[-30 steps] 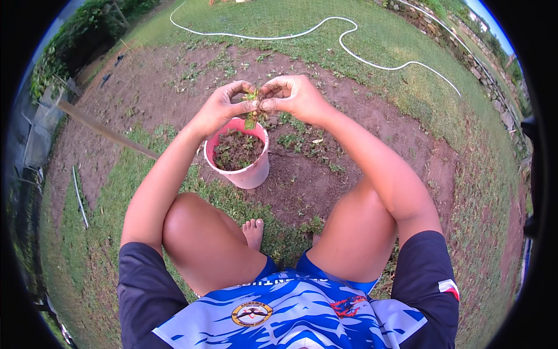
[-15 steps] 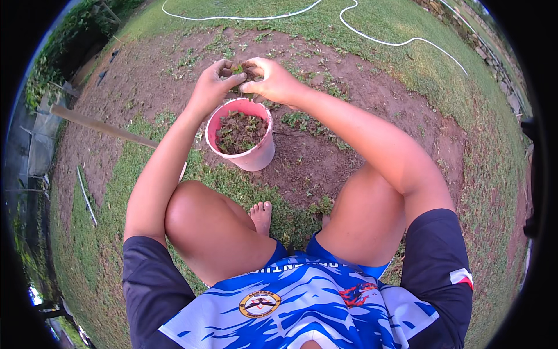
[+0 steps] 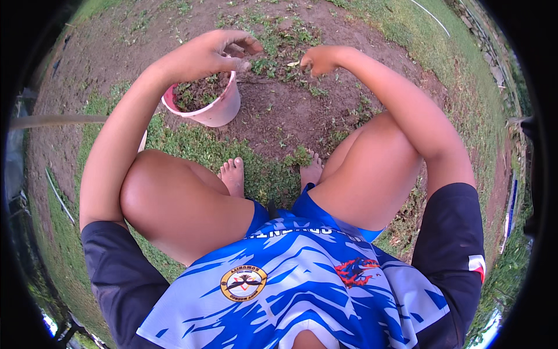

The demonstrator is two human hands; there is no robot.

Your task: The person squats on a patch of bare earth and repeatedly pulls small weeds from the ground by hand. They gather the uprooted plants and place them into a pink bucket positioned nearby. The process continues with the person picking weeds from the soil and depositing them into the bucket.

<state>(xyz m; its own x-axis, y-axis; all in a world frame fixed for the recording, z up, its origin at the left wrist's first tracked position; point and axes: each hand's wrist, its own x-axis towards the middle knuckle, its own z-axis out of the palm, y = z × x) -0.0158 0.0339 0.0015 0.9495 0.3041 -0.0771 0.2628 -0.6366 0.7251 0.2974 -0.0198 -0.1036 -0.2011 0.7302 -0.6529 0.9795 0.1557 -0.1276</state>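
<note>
- Hanging by the far right part of the bucket's rim, the left hand (image 3: 224,53) is loosely spread, with its fingers bent to the right and a gap between them and the thumb; nothing shows in its grasp.
- To its right, well apart from it, the right hand (image 3: 323,60) is low over the soil, fingers curled downward; its palm is turned away, so I cannot tell whether it grips anything.
- The bucket (image 3: 218,112), pale pink outside and deeper pink inside, stands on the ground to the left, partly covered by the left hand and forearm. Whether that hand touches the rim cannot be told.
- Inside lie dark soil and uprooted weeds (image 3: 196,98).
- Low green weeds (image 3: 273,43) grow on the far side, between and beyond the hands; a pale leaf (image 3: 293,63) lies just left of the right fingertips.
- Bare brown soil (image 3: 273,119) spreads right of the bucket, with grass (image 3: 264,180) nearer the person.
- Two bare feet rest nearby, the left foot (image 3: 233,176) on grass and the right foot (image 3: 311,170) at the soil's near edge.
- A wooden pole (image 3: 58,120) reaches from the far left toward the left forearm.
- At the far right, a white hose (image 3: 431,16) curves over grass.
</note>
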